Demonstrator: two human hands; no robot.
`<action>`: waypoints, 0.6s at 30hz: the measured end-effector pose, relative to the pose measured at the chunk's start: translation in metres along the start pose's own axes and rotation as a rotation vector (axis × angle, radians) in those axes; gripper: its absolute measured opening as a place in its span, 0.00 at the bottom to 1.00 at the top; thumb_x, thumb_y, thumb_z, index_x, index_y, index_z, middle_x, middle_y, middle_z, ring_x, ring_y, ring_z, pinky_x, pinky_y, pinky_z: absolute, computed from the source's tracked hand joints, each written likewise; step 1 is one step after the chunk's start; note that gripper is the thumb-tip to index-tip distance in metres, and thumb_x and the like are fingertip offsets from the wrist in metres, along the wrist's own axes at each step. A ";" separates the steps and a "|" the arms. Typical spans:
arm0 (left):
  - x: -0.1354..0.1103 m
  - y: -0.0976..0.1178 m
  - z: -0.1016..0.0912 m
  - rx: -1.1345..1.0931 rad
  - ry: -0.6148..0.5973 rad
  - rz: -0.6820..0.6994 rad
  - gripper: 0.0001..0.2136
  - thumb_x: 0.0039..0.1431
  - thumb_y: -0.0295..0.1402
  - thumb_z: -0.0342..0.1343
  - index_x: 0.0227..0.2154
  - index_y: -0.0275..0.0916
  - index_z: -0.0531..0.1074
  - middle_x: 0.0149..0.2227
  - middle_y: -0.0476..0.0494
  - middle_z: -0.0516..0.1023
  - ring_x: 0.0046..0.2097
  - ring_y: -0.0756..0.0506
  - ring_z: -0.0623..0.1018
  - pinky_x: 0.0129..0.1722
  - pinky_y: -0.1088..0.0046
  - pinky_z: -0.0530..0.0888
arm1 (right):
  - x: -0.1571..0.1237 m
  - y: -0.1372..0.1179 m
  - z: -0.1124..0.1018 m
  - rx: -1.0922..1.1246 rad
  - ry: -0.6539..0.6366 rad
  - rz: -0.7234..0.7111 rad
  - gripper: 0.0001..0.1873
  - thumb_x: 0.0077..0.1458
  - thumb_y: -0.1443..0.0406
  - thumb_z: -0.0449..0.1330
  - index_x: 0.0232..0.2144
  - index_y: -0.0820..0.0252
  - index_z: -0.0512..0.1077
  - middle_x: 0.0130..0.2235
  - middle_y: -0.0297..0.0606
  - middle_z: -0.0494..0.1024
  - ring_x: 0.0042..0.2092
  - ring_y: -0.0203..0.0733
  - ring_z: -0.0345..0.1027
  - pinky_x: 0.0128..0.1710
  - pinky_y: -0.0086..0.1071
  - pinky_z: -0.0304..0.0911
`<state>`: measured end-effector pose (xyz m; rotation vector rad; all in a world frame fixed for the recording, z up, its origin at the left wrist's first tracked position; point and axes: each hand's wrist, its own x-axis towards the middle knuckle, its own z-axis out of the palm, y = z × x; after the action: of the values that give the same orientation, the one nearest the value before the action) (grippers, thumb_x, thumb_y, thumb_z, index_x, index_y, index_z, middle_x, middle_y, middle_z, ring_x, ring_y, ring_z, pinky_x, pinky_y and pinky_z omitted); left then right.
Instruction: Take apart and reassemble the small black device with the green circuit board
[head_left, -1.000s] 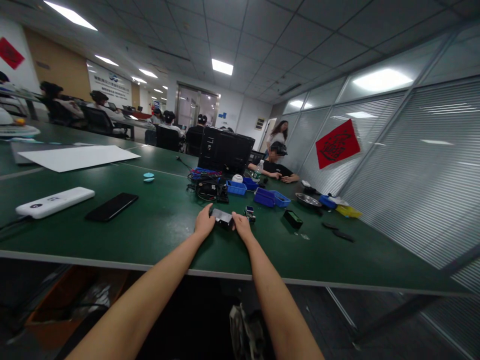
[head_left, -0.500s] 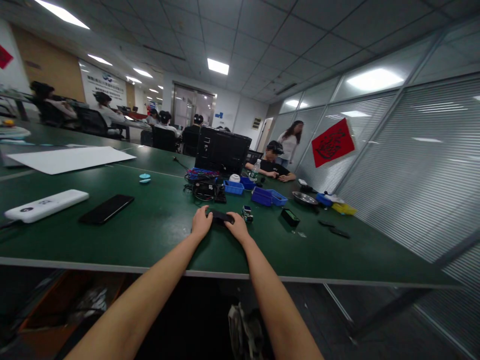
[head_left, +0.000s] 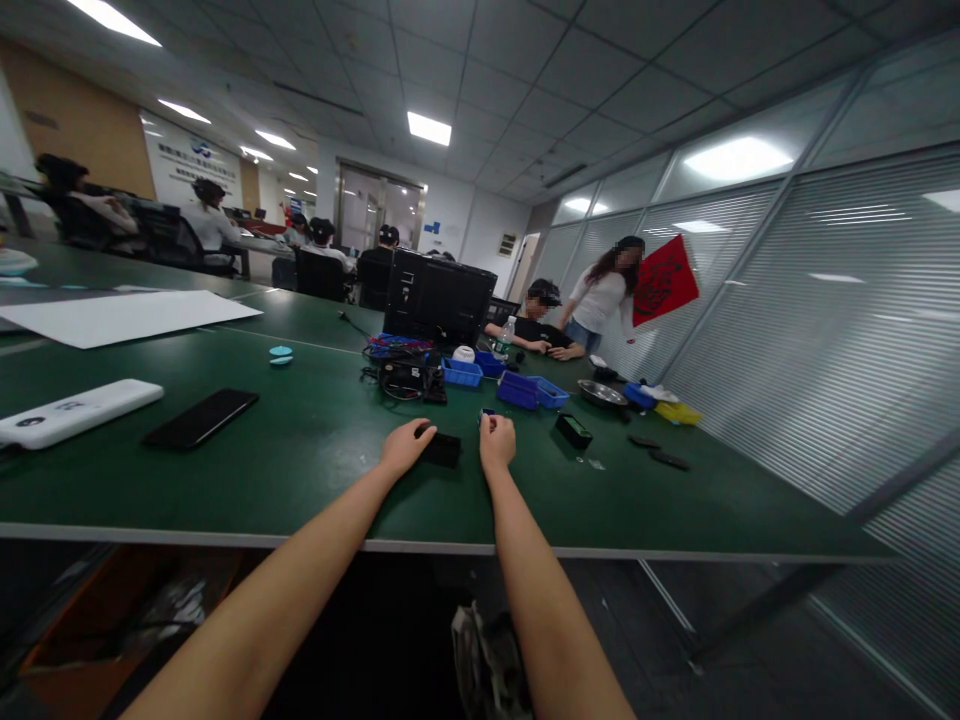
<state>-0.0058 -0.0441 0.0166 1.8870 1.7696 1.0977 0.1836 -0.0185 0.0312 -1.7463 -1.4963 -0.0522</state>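
On the green table [head_left: 315,490], my left hand [head_left: 405,447] is closed on the left end of a small black rectangular case [head_left: 442,450]. The case looks like an open shell lying near the table top. My right hand [head_left: 497,442] has its fingers pinched on a small electronic module [head_left: 487,412], mostly hidden behind them. To the right of that hand sits a black box with a green inside [head_left: 574,430]. Two flat black pieces [head_left: 669,461] lie farther right.
Blue bins [head_left: 517,390], tangled black cables and a monitor [head_left: 439,300] stand beyond my hands. A metal bowl [head_left: 602,393] is at the right. Leftward lie a black phone-like slab [head_left: 201,418], a white power strip-like bar [head_left: 82,413] and white sheet [head_left: 135,315]. Two people are across the table.
My right hand has let go of the black case and moved right onto the small module. My left hand still holds the case, now tipped. The standing person has moved right.
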 end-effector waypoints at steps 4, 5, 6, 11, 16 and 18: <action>-0.001 -0.001 0.001 0.025 -0.027 0.005 0.17 0.55 0.46 0.44 0.38 0.44 0.72 0.40 0.47 0.76 0.41 0.46 0.73 0.40 0.74 0.67 | 0.006 0.016 0.000 -0.161 -0.049 0.153 0.28 0.51 0.50 0.47 0.40 0.68 0.70 0.41 0.56 0.67 0.45 0.54 0.60 0.39 0.39 0.56; -0.001 -0.001 0.001 0.028 -0.023 0.006 0.17 0.55 0.47 0.44 0.38 0.44 0.72 0.39 0.47 0.76 0.41 0.46 0.73 0.39 0.74 0.67 | 0.006 0.018 0.002 -0.192 -0.102 0.159 0.27 0.51 0.50 0.48 0.38 0.68 0.70 0.40 0.56 0.68 0.44 0.54 0.60 0.39 0.40 0.56; -0.001 -0.001 0.001 0.031 -0.018 0.007 0.17 0.55 0.46 0.44 0.38 0.44 0.72 0.39 0.47 0.76 0.40 0.46 0.74 0.38 0.74 0.67 | 0.006 0.018 0.004 -0.216 -0.140 0.150 0.26 0.51 0.51 0.49 0.37 0.68 0.71 0.39 0.56 0.68 0.43 0.54 0.61 0.39 0.40 0.56; -0.001 -0.001 0.001 0.043 -0.021 0.004 0.17 0.55 0.46 0.44 0.38 0.43 0.72 0.39 0.47 0.76 0.40 0.46 0.74 0.38 0.75 0.67 | 0.001 0.011 0.010 -0.219 -0.144 -0.047 0.22 0.48 0.54 0.55 0.43 0.60 0.67 0.44 0.49 0.66 0.46 0.49 0.59 0.43 0.37 0.54; 0.000 -0.002 0.002 0.036 -0.021 0.020 0.17 0.55 0.46 0.44 0.37 0.44 0.72 0.39 0.48 0.76 0.40 0.46 0.73 0.37 0.74 0.67 | -0.001 0.006 0.011 -0.190 -0.191 -0.052 0.27 0.51 0.49 0.49 0.47 0.61 0.64 0.45 0.49 0.67 0.47 0.49 0.59 0.43 0.37 0.53; 0.000 -0.002 0.002 0.037 -0.014 0.020 0.16 0.55 0.46 0.44 0.37 0.44 0.72 0.39 0.48 0.76 0.40 0.46 0.73 0.37 0.74 0.67 | 0.000 0.008 0.011 -0.221 -0.226 -0.027 0.25 0.51 0.52 0.51 0.46 0.61 0.65 0.43 0.49 0.68 0.46 0.49 0.59 0.43 0.37 0.53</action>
<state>-0.0059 -0.0433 0.0141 1.9334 1.7786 1.0626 0.1857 -0.0116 0.0195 -1.9604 -1.7318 -0.0359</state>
